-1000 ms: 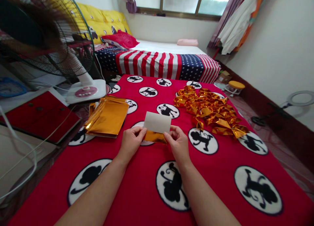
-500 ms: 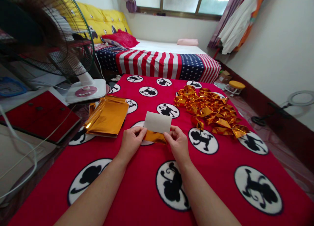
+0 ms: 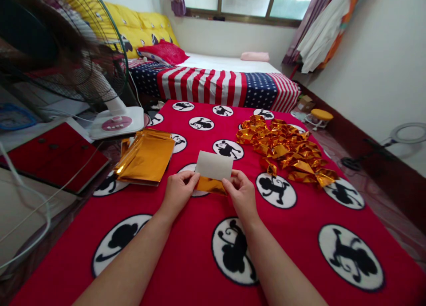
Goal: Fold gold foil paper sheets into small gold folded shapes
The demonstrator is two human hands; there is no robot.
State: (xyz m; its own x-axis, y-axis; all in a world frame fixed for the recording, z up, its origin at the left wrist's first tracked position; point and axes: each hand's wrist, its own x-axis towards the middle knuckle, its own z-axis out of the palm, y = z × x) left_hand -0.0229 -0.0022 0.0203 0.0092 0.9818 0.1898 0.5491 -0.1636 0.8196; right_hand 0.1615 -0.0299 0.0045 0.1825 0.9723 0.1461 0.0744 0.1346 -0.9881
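A sheet of gold foil paper is held between my two hands, its pale grey back facing me and its lower edge folded up to show a gold strip. My left hand pinches the left end of the fold between thumb and fingers. At the right end, my right hand grips the fold the same way, thumb on top. Left of my hands lies a stack of gold foil sheets. To the right is a pile of folded gold foil pieces, with one piece nearest my right hand.
A red cloth with black monkey prints covers the table. On the left, a running fan stands beside a red panel. Behind the table is a bed; a yellow stool stands at the right.
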